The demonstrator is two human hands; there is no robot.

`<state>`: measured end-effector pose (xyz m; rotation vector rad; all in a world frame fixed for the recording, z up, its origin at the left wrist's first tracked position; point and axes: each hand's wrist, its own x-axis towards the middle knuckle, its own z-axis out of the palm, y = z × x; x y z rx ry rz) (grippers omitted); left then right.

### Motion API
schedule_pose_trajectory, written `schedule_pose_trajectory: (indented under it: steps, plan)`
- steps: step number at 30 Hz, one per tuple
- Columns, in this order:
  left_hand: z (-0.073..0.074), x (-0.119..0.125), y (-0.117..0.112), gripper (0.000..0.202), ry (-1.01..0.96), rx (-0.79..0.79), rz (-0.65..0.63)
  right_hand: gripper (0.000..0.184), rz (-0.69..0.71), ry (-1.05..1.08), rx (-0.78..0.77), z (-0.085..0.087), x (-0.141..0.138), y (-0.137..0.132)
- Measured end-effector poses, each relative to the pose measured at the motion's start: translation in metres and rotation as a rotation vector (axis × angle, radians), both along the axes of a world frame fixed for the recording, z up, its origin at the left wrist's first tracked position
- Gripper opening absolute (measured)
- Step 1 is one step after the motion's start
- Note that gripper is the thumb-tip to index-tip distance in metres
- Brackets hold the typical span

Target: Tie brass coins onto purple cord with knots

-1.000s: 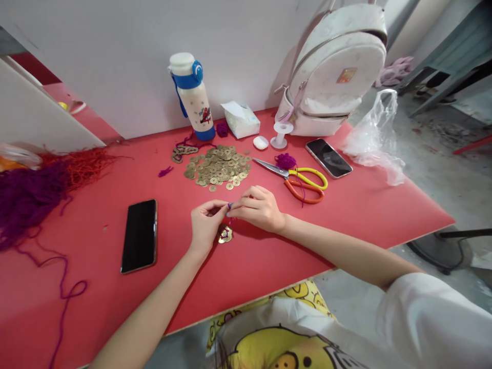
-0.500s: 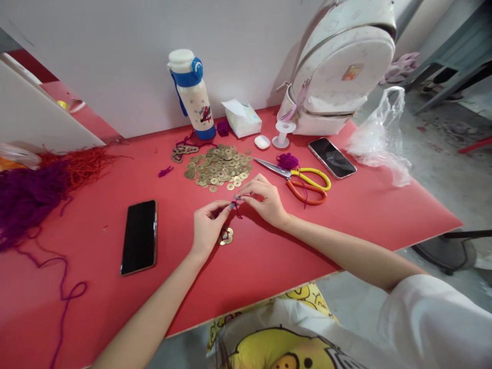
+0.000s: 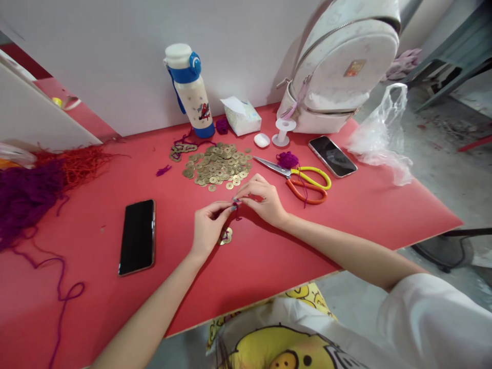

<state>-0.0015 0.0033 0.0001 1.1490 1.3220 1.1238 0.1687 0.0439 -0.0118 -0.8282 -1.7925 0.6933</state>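
My left hand (image 3: pixel 207 226) and my right hand (image 3: pixel 262 200) meet over the red table (image 3: pixel 269 256), both pinching a short purple thread (image 3: pixel 236 209) between fingertips. The thread runs down to a small cluster of brass coins (image 3: pixel 225 236) lying on the table just under my left fingers. Behind my hands lies a pile of several brass coins with square holes (image 3: pixel 217 166). A strung row of coins (image 3: pixel 182 150) lies at the pile's far left.
Yellow and orange scissors (image 3: pixel 303 179) with a purple yarn ball (image 3: pixel 287 160) lie right of the pile. One black phone (image 3: pixel 137 236) is at left, another phone (image 3: pixel 332 156) at right. Bottle (image 3: pixel 190 92), tissue pack (image 3: pixel 241 116), white spool (image 3: pixel 283 131), backpack (image 3: pixel 338 66), plastic bag (image 3: pixel 380 138), yarn heaps (image 3: pixel 34 189).
My right hand has drawn the thread up and slightly away from the coins, then settled close to my left fingertips. The view shifted a little.
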Motion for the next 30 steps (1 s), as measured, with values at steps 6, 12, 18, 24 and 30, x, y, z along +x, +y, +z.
schedule_pose_trajectory:
  steps: [6,12,18,24,30]
  plan:
    - [-0.0016,-0.0014,-0.0016,0.016,0.008,-0.051,-0.013,0.012,0.039,-0.005,0.018,-0.0007,0.0001,0.0]
    - [-0.0025,-0.0028,0.0003,0.01,0.036,0.048,0.023,0.008,0.001,0.034,-0.071,0.0005,0.0006,0.001]
    - [-0.0024,-0.0041,0.0013,0.011,0.083,0.082,0.056,0.023,0.079,0.045,-0.164,-0.0012,0.0029,0.0026]
    - [-0.0016,-0.0053,0.0016,0.013,0.076,0.094,0.044,0.023,0.109,0.009,-0.13,-0.0033,0.0034,0.0023]
    - [-0.0003,-0.005,0.001,0.012,0.079,0.104,0.029,0.023,0.12,0.022,-0.166,-0.0046,0.0046,0.0038]
